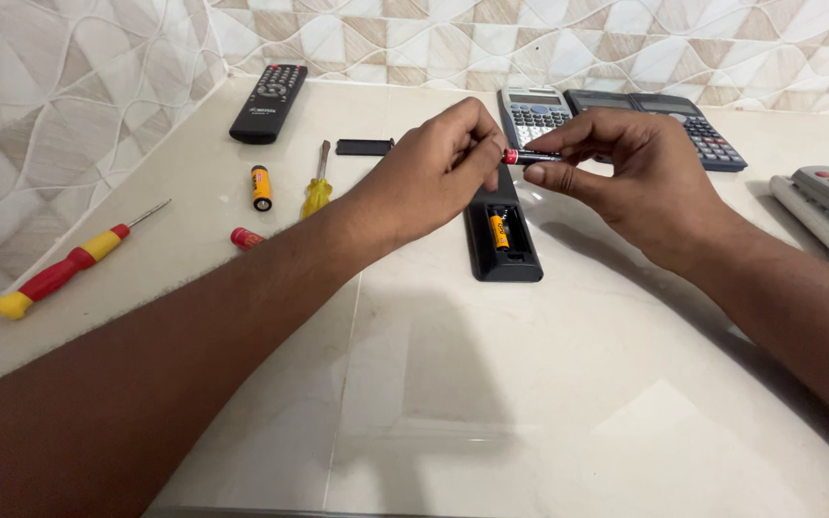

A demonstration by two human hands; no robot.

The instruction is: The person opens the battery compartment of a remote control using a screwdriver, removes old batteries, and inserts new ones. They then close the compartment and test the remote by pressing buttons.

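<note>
Battery-fitting step: left hand [443, 163] and right hand [616, 168] each pinch a slim battery [530, 155] above the open remote [501, 235], apparently one cell [499, 230] seated; next, align and lower.

The wall tiles [69, 86] are showing a beige and white diamond pattern. The counter [491, 384] is looking plain cream. A black remote [503, 251] is holding an orange battery [499, 231]. One screwdriver [69, 264] is showing red and yellow, another screwdriver [319, 182] a clear yellow handle. The battery [528, 155] between the fingers is appearing black with a red end.
</note>
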